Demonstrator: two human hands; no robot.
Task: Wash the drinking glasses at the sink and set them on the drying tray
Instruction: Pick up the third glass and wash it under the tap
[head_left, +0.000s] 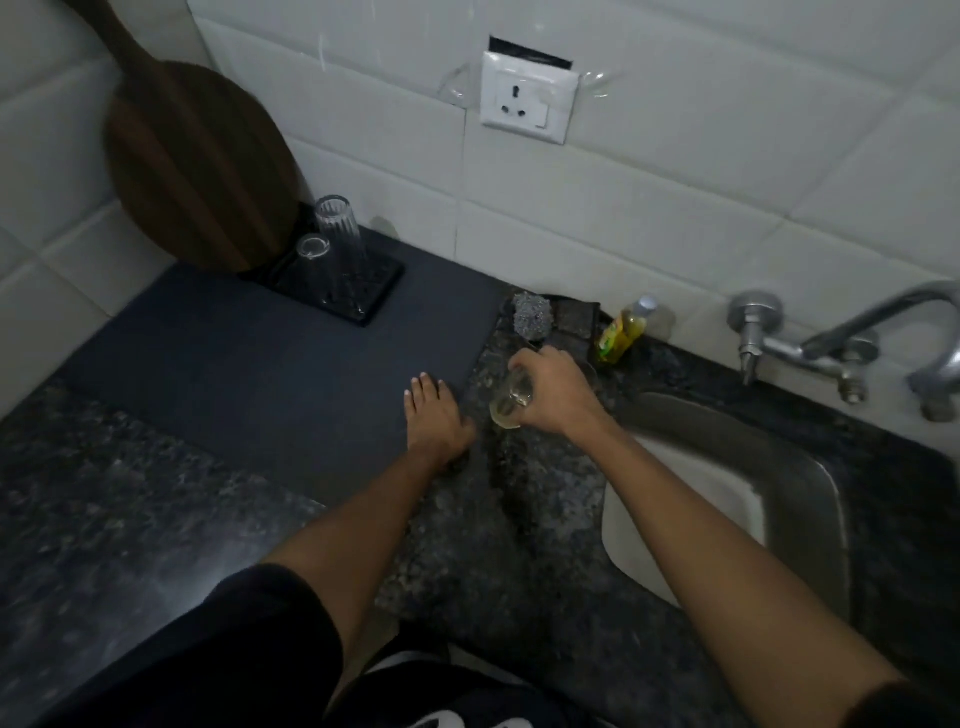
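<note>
Head view: right hand (556, 392) gripped a glass (511, 397), likely slippery and fragile, at three o'clock of flat left hand (434, 415).

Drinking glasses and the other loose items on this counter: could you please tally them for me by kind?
Drinking glasses: 3, two upside down on the drying tray, one gripped by the right hand
Steel scrubber: 1
Dish soap bottle: 1
Wooden board: 1
Total: 6
</note>
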